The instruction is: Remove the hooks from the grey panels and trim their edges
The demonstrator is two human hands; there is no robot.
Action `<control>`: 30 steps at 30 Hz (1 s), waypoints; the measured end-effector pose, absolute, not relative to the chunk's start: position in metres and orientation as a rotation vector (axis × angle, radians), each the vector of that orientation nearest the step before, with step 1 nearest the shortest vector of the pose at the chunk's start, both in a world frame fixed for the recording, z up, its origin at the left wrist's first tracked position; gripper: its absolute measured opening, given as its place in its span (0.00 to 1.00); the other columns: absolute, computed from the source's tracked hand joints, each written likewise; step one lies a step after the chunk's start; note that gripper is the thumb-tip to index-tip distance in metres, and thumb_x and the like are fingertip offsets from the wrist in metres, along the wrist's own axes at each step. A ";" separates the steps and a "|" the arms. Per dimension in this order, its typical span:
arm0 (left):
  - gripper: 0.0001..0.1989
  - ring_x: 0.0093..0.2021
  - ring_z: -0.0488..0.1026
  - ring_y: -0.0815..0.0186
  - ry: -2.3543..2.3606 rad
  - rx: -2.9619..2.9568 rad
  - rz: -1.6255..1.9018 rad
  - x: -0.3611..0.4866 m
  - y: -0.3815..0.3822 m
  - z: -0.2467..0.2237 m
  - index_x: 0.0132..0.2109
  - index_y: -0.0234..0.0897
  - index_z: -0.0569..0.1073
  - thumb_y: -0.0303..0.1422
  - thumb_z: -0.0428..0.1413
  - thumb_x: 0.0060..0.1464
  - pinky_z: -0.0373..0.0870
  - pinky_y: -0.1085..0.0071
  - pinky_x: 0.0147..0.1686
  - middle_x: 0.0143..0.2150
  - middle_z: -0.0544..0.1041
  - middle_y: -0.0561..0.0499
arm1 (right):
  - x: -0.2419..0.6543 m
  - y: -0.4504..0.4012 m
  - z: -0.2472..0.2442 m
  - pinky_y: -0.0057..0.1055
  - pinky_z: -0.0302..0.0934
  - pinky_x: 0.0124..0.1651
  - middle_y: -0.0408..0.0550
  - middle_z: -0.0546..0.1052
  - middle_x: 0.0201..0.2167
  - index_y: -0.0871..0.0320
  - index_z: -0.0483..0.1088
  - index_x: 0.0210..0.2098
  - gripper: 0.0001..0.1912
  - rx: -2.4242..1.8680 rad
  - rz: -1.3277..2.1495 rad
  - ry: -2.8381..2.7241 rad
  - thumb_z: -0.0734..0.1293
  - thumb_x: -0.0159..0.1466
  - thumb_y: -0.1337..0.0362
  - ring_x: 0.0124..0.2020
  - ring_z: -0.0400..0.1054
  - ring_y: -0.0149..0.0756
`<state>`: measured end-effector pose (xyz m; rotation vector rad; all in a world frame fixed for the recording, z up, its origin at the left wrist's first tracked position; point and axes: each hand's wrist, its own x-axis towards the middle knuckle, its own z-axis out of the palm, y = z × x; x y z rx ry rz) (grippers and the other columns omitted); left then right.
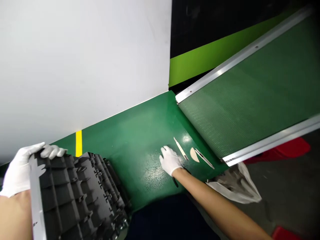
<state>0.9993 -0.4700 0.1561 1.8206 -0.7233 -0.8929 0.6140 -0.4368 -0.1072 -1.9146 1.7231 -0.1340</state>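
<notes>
Closest to us, a stack of black ribbed plastic parts [77,196] stands at the near left of the green table [132,133]. Our left hand [18,168], in a white glove, grips the stack's top left corner, fingers curled over the edge and closed on it. Our right hand [170,160], also gloved, reaches out across the table with its fingers bent down onto the surface; we cannot tell whether it has hold of anything. Just beside that hand on the far side lies a thin knife [180,148], then a pale half-round piece [194,155] and a second blade [204,158], all on the table near the foot of the sloping conveyor belt [250,96]. A clear plastic bag [235,185] hangs off the table's right edge. A yellow stripe [78,143] marks the table near the white wall [82,60].
</notes>
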 end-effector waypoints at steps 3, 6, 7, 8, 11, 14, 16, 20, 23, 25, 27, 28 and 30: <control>0.21 0.30 0.62 0.66 -0.575 1.631 -0.994 1.010 -0.443 0.158 0.24 0.40 0.56 0.39 0.62 0.47 0.70 0.62 0.36 0.21 0.60 0.56 | 0.647 -0.462 -0.122 0.43 0.50 0.70 0.65 0.56 0.73 0.67 0.57 0.71 0.34 -1.930 -0.061 1.670 0.59 0.71 0.54 0.72 0.52 0.53; 0.22 0.31 0.63 0.64 -0.559 1.615 -0.993 1.023 -0.431 0.151 0.25 0.41 0.57 0.42 0.63 0.48 0.71 0.57 0.42 0.22 0.61 0.56 | 0.676 -0.440 -0.141 0.47 0.40 0.75 0.68 0.49 0.76 0.73 0.52 0.72 0.39 -1.948 0.010 1.627 0.59 0.71 0.53 0.76 0.40 0.57; 0.22 0.31 0.63 0.65 -0.568 1.607 -0.988 1.027 -0.429 0.148 0.25 0.40 0.57 0.42 0.62 0.49 0.71 0.57 0.45 0.22 0.61 0.56 | 0.681 -0.424 -0.146 0.47 0.37 0.76 0.67 0.47 0.76 0.74 0.51 0.73 0.39 -1.983 0.010 1.555 0.58 0.71 0.53 0.77 0.37 0.57; 0.21 0.31 0.63 0.65 -0.576 1.601 -0.982 1.031 -0.428 0.146 0.24 0.40 0.56 0.43 0.61 0.50 0.71 0.58 0.46 0.22 0.60 0.56 | 0.684 -0.407 -0.148 0.46 0.35 0.76 0.65 0.45 0.77 0.73 0.50 0.73 0.39 -2.009 0.015 1.458 0.57 0.72 0.54 0.78 0.36 0.55; 0.21 0.32 0.63 0.67 -0.600 1.585 -0.962 1.036 -0.428 0.143 0.24 0.39 0.55 0.42 0.56 0.56 0.69 0.63 0.48 0.23 0.58 0.56 | 0.672 -0.372 -0.141 0.44 0.36 0.77 0.53 0.49 0.77 0.63 0.56 0.73 0.34 -2.019 0.003 1.246 0.56 0.72 0.52 0.77 0.41 0.48; 0.19 0.32 0.65 0.68 -0.670 1.554 -0.929 1.037 -0.429 0.142 0.24 0.38 0.57 0.39 0.53 0.60 0.69 0.65 0.47 0.23 0.58 0.55 | 0.633 -0.388 -0.126 0.44 0.38 0.77 0.54 0.58 0.74 0.60 0.65 0.67 0.28 -2.005 -0.165 1.593 0.54 0.74 0.55 0.75 0.48 0.45; 0.17 0.33 0.67 0.67 -0.728 1.530 -0.903 1.038 -0.430 0.139 0.25 0.37 0.61 0.37 0.51 0.62 0.70 0.64 0.47 0.24 0.61 0.55 | 0.603 -0.420 -0.120 0.44 0.50 0.72 0.64 0.63 0.70 0.66 0.67 0.64 0.26 -1.844 -0.137 1.974 0.55 0.72 0.59 0.71 0.56 0.50; 0.14 0.36 0.71 0.65 -0.723 1.506 -0.885 1.039 -0.433 0.134 0.28 0.36 0.68 0.37 0.52 0.61 0.71 0.66 0.45 0.26 0.65 0.53 | 0.566 -0.470 -0.123 0.48 0.64 0.53 0.75 0.76 0.51 0.70 0.73 0.52 0.19 -1.462 0.230 2.118 0.62 0.64 0.70 0.53 0.73 0.61; 0.15 0.34 0.71 0.65 -0.667 1.464 -0.913 1.040 -0.433 0.134 0.26 0.36 0.67 0.36 0.53 0.60 0.70 0.69 0.38 0.26 0.65 0.53 | 0.569 -0.476 -0.125 0.45 0.63 0.50 0.74 0.76 0.48 0.69 0.74 0.47 0.16 -1.496 0.228 2.034 0.62 0.61 0.75 0.50 0.74 0.57; 0.15 0.33 0.70 0.66 -0.650 1.416 -0.946 1.041 -0.432 0.134 0.24 0.36 0.68 0.34 0.54 0.59 0.69 0.71 0.36 0.25 0.65 0.52 | 0.584 -0.473 -0.115 0.40 0.64 0.45 0.67 0.78 0.43 0.67 0.73 0.45 0.14 -1.491 0.190 1.958 0.61 0.63 0.73 0.44 0.75 0.50; 0.15 0.31 0.69 0.66 -0.653 1.387 -0.958 1.042 -0.430 0.133 0.23 0.36 0.69 0.32 0.54 0.58 0.69 0.71 0.34 0.24 0.66 0.51 | 0.606 -0.467 -0.091 0.33 0.63 0.36 0.55 0.78 0.37 0.62 0.71 0.47 0.13 -1.490 0.128 1.835 0.59 0.66 0.69 0.35 0.72 0.39; 0.16 0.30 0.69 0.67 -0.657 1.380 -0.955 1.043 -0.430 0.132 0.22 0.36 0.69 0.32 0.54 0.58 0.69 0.71 0.33 0.23 0.66 0.51 | 0.619 -0.463 -0.073 0.30 0.61 0.32 0.50 0.77 0.34 0.60 0.70 0.49 0.14 -1.482 0.077 1.736 0.58 0.68 0.66 0.30 0.69 0.35; 0.16 0.28 0.69 0.67 -0.661 1.366 -0.963 1.046 -0.429 0.127 0.22 0.36 0.69 0.34 0.55 0.59 0.67 0.71 0.28 0.22 0.67 0.51 | 0.649 -0.452 -0.024 0.29 0.54 0.26 0.45 0.73 0.33 0.58 0.70 0.49 0.18 -1.407 -0.065 1.415 0.55 0.72 0.56 0.24 0.59 0.31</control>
